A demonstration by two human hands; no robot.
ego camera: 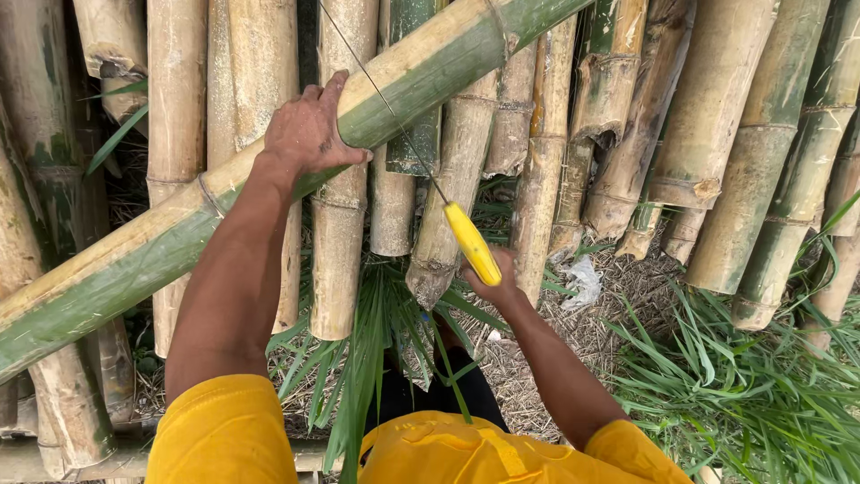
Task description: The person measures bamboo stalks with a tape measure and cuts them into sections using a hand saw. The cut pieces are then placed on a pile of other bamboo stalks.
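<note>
Left hand (309, 134) pressing down, steadying long green-yellow bamboo pole (134, 255). Right hand (493, 285) gripping yellow-handled thin-bladed saw (472, 242), blade crossing pole. Step: sawing. Next likely needing steady strokes, firm bracing.

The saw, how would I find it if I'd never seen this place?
Find the long green bamboo pole lying slantwise across the upright stalks. Just below it, the right hand grips the saw. It alone has a bright yellow handle and a thin metal blade.
</note>
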